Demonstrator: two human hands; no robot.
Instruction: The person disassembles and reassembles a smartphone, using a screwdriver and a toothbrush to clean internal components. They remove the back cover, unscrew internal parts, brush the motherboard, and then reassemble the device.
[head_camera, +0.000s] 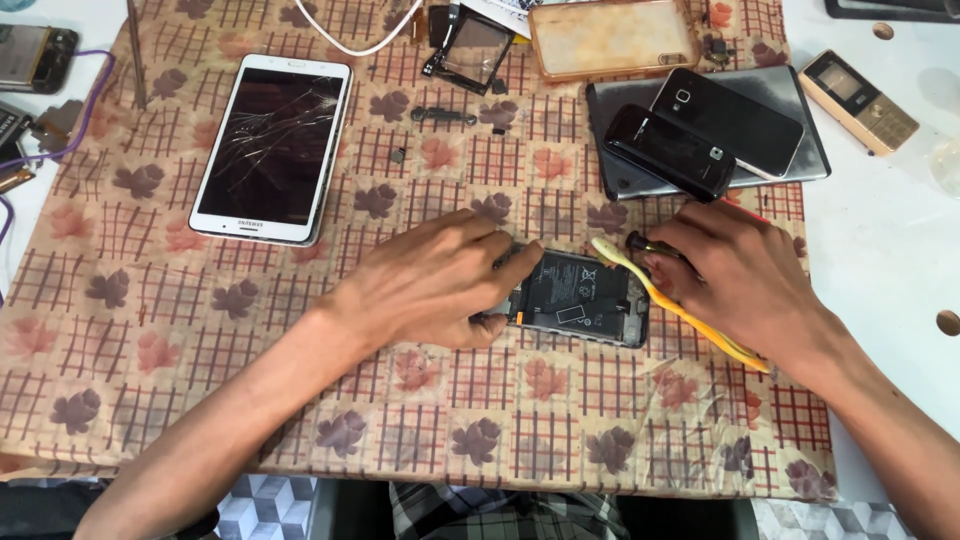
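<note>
An opened dark phone (580, 298) with its back cover off and battery showing lies on the patterned cloth (300, 380) in the middle. My left hand (430, 285) presses down on the phone's left end, fingers curled over it. My right hand (735, 275) sits just right of the phone. It grips a yellow toothbrush (668, 305), whose bristle head reaches over the phone's top right corner. A dark screwdriver tip (640, 241) also pokes out from under the right fingers.
A white tablet with a cracked screen (272, 147) lies at the upper left. Two black phones (700, 135) rest on a grey tablet at the upper right. A clear case (612, 38), a gold keypad phone (860, 100), small parts and cables lie along the far edge.
</note>
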